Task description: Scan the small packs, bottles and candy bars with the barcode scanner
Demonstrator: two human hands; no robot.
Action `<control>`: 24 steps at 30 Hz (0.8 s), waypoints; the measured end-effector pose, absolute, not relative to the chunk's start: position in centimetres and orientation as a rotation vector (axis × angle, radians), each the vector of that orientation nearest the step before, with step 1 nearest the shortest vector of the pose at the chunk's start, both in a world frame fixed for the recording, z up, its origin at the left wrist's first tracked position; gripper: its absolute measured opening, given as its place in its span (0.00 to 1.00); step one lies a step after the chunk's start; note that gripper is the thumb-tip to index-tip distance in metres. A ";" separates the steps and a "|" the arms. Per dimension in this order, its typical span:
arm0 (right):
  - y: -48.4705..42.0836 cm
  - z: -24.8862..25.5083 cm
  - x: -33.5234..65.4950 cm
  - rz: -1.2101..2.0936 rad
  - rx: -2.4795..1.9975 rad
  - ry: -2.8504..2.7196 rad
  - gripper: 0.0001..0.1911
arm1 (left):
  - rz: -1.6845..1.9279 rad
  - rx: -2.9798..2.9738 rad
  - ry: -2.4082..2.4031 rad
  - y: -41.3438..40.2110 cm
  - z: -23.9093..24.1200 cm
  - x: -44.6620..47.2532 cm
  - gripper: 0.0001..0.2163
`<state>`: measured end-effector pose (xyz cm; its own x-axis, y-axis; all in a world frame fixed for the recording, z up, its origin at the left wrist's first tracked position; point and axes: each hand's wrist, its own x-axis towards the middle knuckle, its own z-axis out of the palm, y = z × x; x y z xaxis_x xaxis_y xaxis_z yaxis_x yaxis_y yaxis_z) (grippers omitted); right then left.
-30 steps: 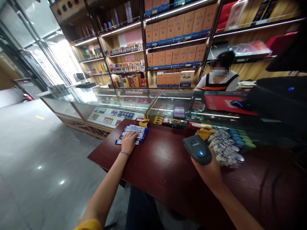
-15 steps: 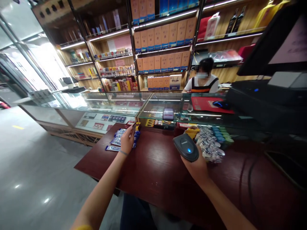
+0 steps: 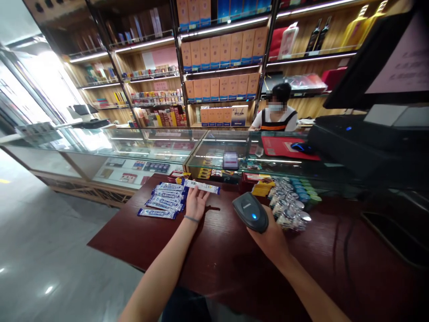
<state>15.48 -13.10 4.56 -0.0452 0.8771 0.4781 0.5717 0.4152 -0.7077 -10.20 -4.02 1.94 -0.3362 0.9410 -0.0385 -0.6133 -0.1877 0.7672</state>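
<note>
Just above the dark red-brown wooden worktop (image 3: 214, 255), my left hand (image 3: 195, 205) holds a long, slim white packet with blue ends (image 3: 204, 186) at its fingertips, lower fingers loosely spread; I cannot tell quite where the thumb presses. My right hand (image 3: 274, 237) is wrapped around a black plastic handheld scanner (image 3: 250, 212) with a lit blue dot, near the clear jars with shiny round lids (image 3: 290, 203). Left of my left hand, a loose row of blue-and-white stick-shaped packets (image 3: 164, 199) lies flat on the wood. I judge the held one light, with a thin, slick wrapper that could slide; whether its contents are stiff or fragile I can't tell. Across the middle of its long edges seems the surest hold, keeping fingers off the printed face. Lettering runs along the packets in the row, but it is too small to make out. Pale lettering on the scanner's head is likewise unclear, and dark script on the white-fronted box (image 3: 239, 115) on the shelf beyond stays illegible to me.
</note>
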 end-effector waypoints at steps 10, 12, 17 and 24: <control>-13.2 3.9 15.2 0.413 -1.295 -1.864 0.28 | 1.728 0.659 1.003 -3.8 1.6 -10.4 0.20; -13.2 4.1 15.4 0.401 -1.305 -1.869 0.28 | 1.683 0.809 1.092 -3.7 1.7 -11.0 0.20; -12.9 4.6 15.8 0.371 -1.366 -1.909 0.26 | 1.459 1.165 1.265 -3.7 2.3 -12.7 0.16; -13.0 5.2 15.6 0.430 -1.340 -2.065 0.32 | 1.397 1.285 1.381 -3.8 2.5 -13.2 0.13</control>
